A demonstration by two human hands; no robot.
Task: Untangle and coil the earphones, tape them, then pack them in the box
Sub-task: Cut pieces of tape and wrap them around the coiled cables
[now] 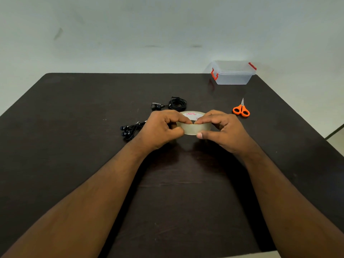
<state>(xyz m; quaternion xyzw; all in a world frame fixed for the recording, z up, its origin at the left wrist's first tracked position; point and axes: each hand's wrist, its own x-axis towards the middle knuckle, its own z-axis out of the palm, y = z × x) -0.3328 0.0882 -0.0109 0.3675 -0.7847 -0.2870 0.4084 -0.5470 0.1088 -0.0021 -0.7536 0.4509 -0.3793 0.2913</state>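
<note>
Tape roll (pixel 193 125) was held above worktop (pixel 74 146) centre, hole facing up and away. Left hand (pixel 162 129) and right hand (pixel 221 130) pinched its rim, fingers clamped on either side. Coiled earphones (pixel 177 103) lay beyond; tangled earphones (pixel 130 129) sat left. Scissors (pixel 241 109) pointed away, long axis toward closed box (pixel 233 72) at far right.

Dim, even light; soft shadows; wide-angle edge distortion.
</note>
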